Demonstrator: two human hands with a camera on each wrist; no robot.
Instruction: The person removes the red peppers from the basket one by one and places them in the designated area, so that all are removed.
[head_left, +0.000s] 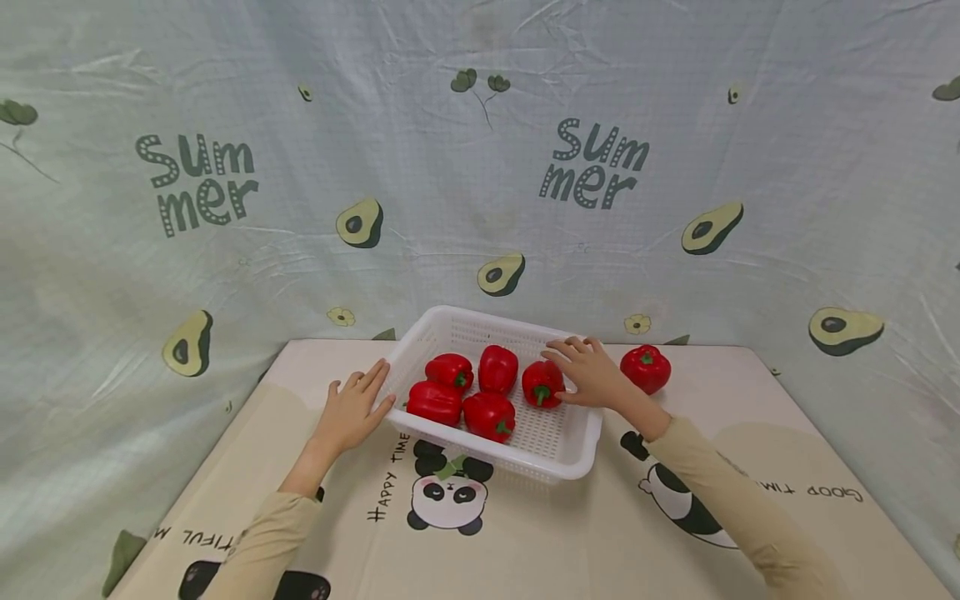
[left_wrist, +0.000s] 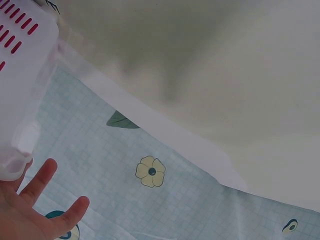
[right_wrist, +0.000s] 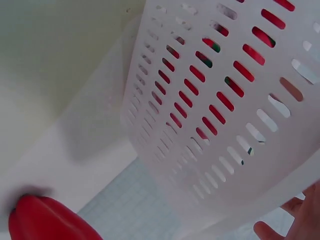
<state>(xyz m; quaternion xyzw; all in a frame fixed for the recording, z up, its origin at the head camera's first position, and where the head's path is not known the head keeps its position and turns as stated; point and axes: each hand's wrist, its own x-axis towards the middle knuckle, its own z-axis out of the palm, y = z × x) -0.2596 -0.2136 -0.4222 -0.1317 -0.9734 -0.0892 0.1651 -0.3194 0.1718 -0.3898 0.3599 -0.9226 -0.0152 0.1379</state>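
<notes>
A white plastic basket [head_left: 558, 471] with slotted sides stands on the table with several red bell peppers in it. My left hand [head_left: 351, 414] rests against the basket's left rim with its fingers extended; in the left wrist view its fingers [left_wrist: 41, 181] spread by the basket's corner. Reaching over the right rim, my right hand [head_left: 596, 375] has loosely bent, spread fingers around the upper right side of the rightmost bell pepper [head_left: 542, 385]. Its thumb lies at that pepper's edge. In the right wrist view, the basket wall [right_wrist: 165, 115] partly hides this hand [right_wrist: 305, 220].
Another red bell pepper [head_left: 646, 369] sits on the table outside the basket, just beyond my right wrist; it also shows in the right wrist view. The table cover [head_left: 540, 550] carries panda prints. Behind the table hangs a pale sheet [head_left: 420, 150] with avocado prints.
</notes>
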